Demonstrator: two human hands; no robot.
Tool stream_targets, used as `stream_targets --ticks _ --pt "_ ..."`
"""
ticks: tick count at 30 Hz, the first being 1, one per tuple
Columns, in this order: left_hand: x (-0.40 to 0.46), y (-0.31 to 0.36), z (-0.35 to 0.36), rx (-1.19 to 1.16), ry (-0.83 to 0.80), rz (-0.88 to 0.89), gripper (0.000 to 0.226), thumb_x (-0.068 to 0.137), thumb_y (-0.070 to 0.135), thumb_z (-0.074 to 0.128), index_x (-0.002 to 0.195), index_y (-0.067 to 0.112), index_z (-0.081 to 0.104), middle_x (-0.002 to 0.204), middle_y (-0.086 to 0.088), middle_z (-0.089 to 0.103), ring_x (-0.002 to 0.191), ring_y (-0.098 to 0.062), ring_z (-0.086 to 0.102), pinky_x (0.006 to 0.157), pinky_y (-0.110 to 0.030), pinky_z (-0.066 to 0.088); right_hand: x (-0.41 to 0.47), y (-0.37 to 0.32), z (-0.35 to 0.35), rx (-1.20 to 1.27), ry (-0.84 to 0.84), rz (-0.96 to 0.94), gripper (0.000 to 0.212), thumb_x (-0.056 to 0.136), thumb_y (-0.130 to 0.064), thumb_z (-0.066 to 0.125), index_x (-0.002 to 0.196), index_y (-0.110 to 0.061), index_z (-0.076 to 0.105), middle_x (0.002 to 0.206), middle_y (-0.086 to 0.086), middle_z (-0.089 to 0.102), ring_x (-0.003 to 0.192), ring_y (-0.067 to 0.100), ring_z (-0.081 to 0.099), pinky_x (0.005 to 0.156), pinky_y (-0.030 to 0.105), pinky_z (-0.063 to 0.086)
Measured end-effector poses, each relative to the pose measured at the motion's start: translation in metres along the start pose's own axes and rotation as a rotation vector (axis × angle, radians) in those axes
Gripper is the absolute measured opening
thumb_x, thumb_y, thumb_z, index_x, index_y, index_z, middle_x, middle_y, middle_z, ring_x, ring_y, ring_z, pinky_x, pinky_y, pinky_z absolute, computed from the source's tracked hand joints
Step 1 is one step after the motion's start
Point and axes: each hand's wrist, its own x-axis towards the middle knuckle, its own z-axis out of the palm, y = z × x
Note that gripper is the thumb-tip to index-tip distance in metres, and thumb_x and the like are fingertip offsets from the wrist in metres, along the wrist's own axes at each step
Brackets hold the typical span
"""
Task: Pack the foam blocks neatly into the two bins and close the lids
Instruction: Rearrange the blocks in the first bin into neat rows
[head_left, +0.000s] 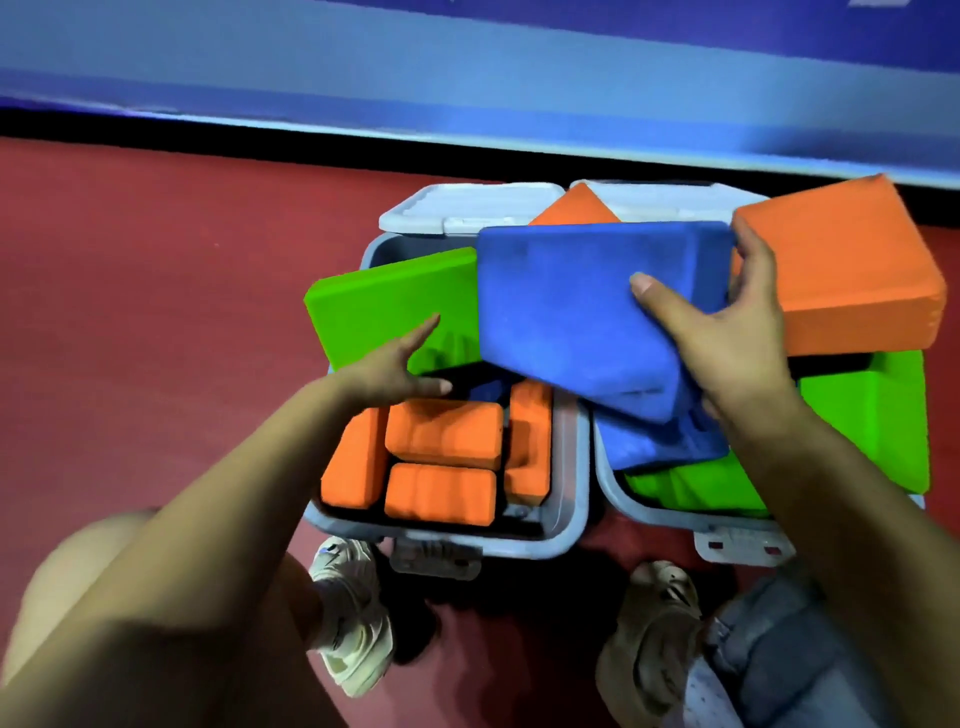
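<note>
The blue block (587, 306) hid most of the right bin (670, 514) interior and all but a corner of an orange block (574, 208) behind it; both forearms ran off frame.

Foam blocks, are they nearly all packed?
Partly. Orange blocks already stand neatly in the left bin. The right hand holds a blue block; the left hand touches a green block. The right bin overflows; both lids remain open.
</note>
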Motion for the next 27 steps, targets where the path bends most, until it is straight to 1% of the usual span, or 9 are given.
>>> stream_targets --ticks 2,4,9,14,17,20,22,25,27 --pt "-0.022 0.025 -0.027 -0.323 0.255 -0.011 0.083 0.085 0.039 0.069 0.151 0.033 0.018 0.143 -0.004 0.043 0.131 -0.02 0.044 0.096 -0.035 0.042 0.005 -0.001 0.001 0.264 0.029 0.153 0.104 0.045 -0.061 0.086 0.133 -0.036 0.038 0.134 -0.005 0.053 0.121 0.012 0.054 0.103 0.04 0.045" --pt "-0.046 0.045 -0.051 -0.589 0.351 0.003 0.084 0.078 0.056 0.067 0.148 0.035 0.025 0.137 0.001 0.048 0.124 -0.02 0.048 0.087 -0.036 0.044 0.006 -0.001 0.005 0.444 0.016 0.255 0.092 0.05 -0.05 0.087 0.126 -0.032 0.04 0.127 -0.004 0.059 0.112 0.012 0.061 0.1 0.041 0.048" --pt "-0.093 0.066 -0.069 -0.822 0.308 -0.038 0.093 0.064 0.057 0.066 0.146 0.032 0.031 0.134 -0.005 0.049 0.11 -0.025 0.056 0.079 -0.038 0.049 -0.005 0.002 0.021 0.693 -0.095 0.438 0.092 0.053 -0.041 0.088 0.133 -0.017 0.047 0.121 0.007 0.065 0.104 0.021 0.067 0.094 0.049 0.05" --pt "-0.092 0.04 -0.047 -1.016 0.313 -0.186 0.082 0.074 0.062 0.066 0.143 0.035 0.033 0.138 -0.007 0.042 0.113 -0.031 0.055 0.077 -0.045 0.051 -0.011 0.008 0.024 0.693 -0.16 0.567 0.06 0.075 -0.034 0.076 0.129 -0.021 0.052 0.116 0.005 0.068 0.102 0.025 0.068 0.084 0.056 0.053" --pt "-0.083 0.034 -0.048 -1.057 0.204 -0.173 0.091 0.059 0.074 0.07 0.137 0.036 0.043 0.137 -0.005 0.048 0.11 -0.03 0.061 0.075 -0.051 0.055 -0.017 0.004 0.034 0.679 -0.256 0.533 0.055 0.081 -0.033 0.07 0.13 -0.017 0.052 0.117 0.004 0.068 0.104 0.021 0.067 0.078 0.038 0.057" --pt "-0.083 0.033 -0.059 -0.956 0.057 -0.105 0.094 0.045 0.062 0.087 0.129 0.041 0.051 0.135 -0.002 0.056 0.101 -0.026 0.068 0.078 -0.05 0.055 -0.025 0.001 0.047 0.683 -0.322 0.513 0.057 0.081 -0.031 0.066 0.133 -0.014 0.051 0.121 0.004 0.067 0.108 0.016 0.065 0.08 0.03 0.056" --pt "-0.082 0.031 -0.068 -0.922 0.054 -0.095 0.078 0.058 0.05 0.086 0.127 0.05 0.05 0.134 0.005 0.055 0.1 -0.022 0.068 0.074 -0.046 0.056 -0.023 0.0 0.053 0.722 -0.341 0.528 0.057 0.079 -0.031 0.064 0.132 -0.014 0.052 0.121 0.004 0.067 0.108 0.016 0.065 0.085 0.031 0.056" --pt "-0.079 0.028 -0.081 -0.935 0.096 -0.075 0.082 0.076 0.038 0.074 0.141 0.056 0.027 0.132 0.015 0.054 0.093 -0.016 0.069 0.07 -0.042 0.058 -0.019 -0.004 0.065 0.759 -0.38 0.501 0.054 0.083 -0.035 0.059 0.133 -0.016 0.051 0.124 0.003 0.065 0.112 0.015 0.063 0.092 0.033 0.053" --pt "-0.077 0.026 -0.089 -0.928 0.154 -0.06 0.082 0.081 0.035 0.069 0.143 0.056 0.02 0.12 0.023 0.057 0.089 -0.015 0.068 0.078 -0.045 0.058 -0.019 -0.003 0.079 0.72 -0.351 0.447 0.053 0.09 -0.044 0.051 0.136 -0.02 0.047 0.127 -0.001 0.063 0.115 0.012 0.061 0.097 0.034 0.05"
